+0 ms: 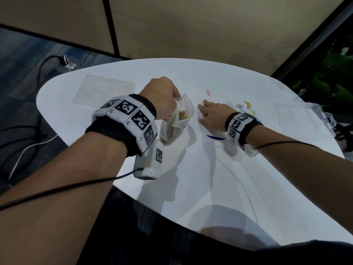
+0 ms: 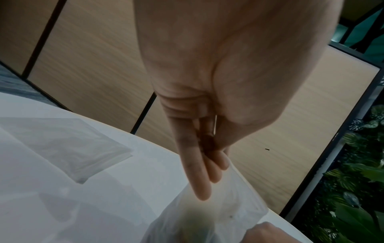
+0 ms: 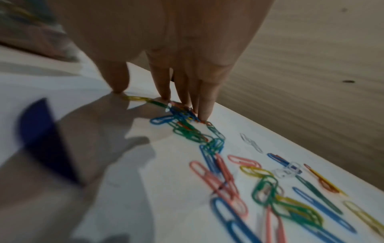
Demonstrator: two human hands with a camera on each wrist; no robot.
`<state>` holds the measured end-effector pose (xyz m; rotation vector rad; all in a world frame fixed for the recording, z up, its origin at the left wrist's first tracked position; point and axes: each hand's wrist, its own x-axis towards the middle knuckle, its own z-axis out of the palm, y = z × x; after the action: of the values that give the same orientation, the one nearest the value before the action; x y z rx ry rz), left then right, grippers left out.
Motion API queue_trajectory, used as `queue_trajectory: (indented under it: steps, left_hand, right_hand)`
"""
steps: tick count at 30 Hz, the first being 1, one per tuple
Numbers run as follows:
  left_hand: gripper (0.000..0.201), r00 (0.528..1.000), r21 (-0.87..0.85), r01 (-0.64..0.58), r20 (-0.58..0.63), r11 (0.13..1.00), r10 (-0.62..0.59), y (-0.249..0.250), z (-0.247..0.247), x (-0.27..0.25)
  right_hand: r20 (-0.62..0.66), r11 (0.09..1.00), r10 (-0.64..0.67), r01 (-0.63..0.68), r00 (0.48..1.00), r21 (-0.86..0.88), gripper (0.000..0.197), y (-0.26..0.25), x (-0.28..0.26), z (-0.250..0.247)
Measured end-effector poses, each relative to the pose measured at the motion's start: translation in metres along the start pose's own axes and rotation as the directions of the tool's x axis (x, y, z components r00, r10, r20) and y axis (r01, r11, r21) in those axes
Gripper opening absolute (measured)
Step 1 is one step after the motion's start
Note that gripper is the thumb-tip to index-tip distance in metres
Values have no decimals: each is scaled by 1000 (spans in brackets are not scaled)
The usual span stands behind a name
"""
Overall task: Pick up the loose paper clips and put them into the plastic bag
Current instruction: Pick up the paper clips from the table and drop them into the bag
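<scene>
ideally the right hand (image 3: pixel 166 49), fingers flat on the paper clips (image 3: pixel 182 118), needed to rake them together before pinching, while the left hand (image 1: pixel 162 96) gripped the plastic bag (image 1: pixel 179 119) open.

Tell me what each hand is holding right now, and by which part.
The left hand pinches the plastic bag by its top rim, keeping it open. The right hand holds nothing; its fingertips press on loose paper clips on the table.

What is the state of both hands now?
Left hand: pinches the plastic bag at its rim.
Right hand: open, fingertips on the paper clips.
</scene>
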<state>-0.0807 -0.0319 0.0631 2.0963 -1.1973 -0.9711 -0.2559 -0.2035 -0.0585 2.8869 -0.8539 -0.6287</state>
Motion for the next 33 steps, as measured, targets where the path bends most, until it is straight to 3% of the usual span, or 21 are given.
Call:
queue_trajectory:
  steps: [3,8,11,15,20,22,25,27,29,30,31,33]
  left_hand:
    - [39,1000,-3,9,5,1000,-9,0,0,-2]
    - [39,1000,24,-3,9,1000,3,0,-1,-3]
    - [38,1000,3,9,18,1000,-9,1,-2,-4]
    - [38,1000,1,16,17,1000,-16,1,0,-3]
    - [40,999,12,11,35,1000,-11,5,4,-5]
    - [40,999,8,15,36,1000,-16,5,5,-4]
    - [39,999,-3,28,38,1000,-28,5,5,-2]
    - [38,999,-12,37,39,999,-36,6,5,-2]
    - [38,998,-20,45,38,999,-44,6,5,-1]
    - [38,998,-28,50,37,998,-49,5,6,0]
    - [37,998,-38,56,35,998,-55,6,6,1]
    - [34,997,-65,72,25,995,-70,6,8,2]
  right_hand:
    - [-173,998,-51,56,984,23,29,-5,-10,12]
    - [-193,997,-70,75,979,20,10,-3,-27,18]
    - [-285,991,-17,54,958,122,17,-1,-38,30]
    - [-197,987,28,4,980,159,13,-2,-44,27]
    - [-151,913,237,-166,960,373,21,6,-43,19]
    - [-116,770,391,-255,913,585,16,12,-46,10]
    - [51,375,576,-319,816,870,9,25,-49,-6]
    - [156,7,545,-190,824,982,12,24,-49,-25]
    - [193,-374,464,-6,865,927,19,16,-46,-47]
    - [196,-504,417,46,888,863,21,8,-46,-58]
    - [187,-578,369,67,910,814,20,-2,-45,-68]
    - [140,-596,296,69,945,800,14,-26,-46,-82]
